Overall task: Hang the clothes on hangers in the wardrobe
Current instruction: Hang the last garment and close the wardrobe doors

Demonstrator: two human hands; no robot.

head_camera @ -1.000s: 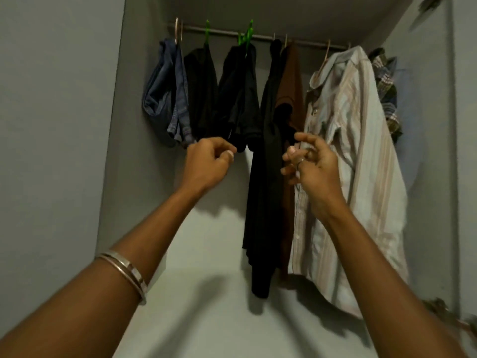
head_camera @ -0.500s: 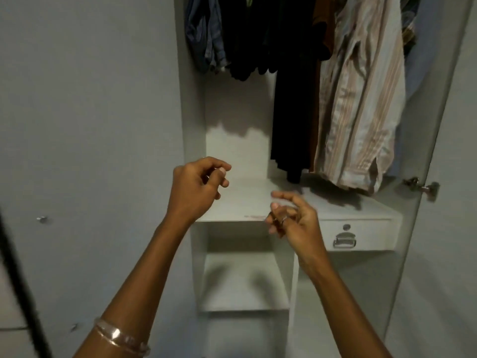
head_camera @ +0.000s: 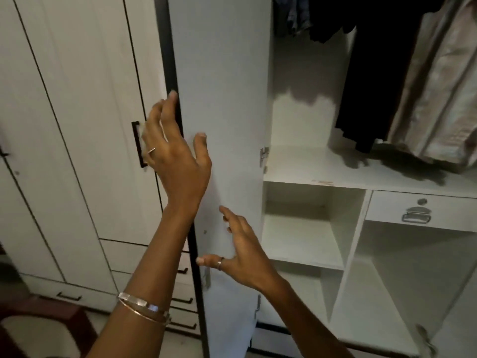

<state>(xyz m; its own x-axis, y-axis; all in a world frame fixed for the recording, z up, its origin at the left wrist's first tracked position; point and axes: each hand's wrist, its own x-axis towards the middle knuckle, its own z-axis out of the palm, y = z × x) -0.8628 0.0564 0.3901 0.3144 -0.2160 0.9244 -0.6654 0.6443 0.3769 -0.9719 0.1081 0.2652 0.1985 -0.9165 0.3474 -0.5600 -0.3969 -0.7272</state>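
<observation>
At smooth flat white door (head_camera: 227,99), left hand (head_camera: 175,156), right hand (head_camera: 245,259) spread

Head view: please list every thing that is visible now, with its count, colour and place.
wardrobe door: one, white with a dark edge, open, centre
black garment: one, hanging, upper right
striped shirt: one, pale beige, hanging, far right
bluish garment: one, hanging, top, partly cut off
shelf: one, white, under the clothes
drawer: one, white with a metal handle, right
closed door: one, white with a dark handle, left
left hand: at the open door's edge, fingers spread
right hand: open, before the door's inner face
</observation>
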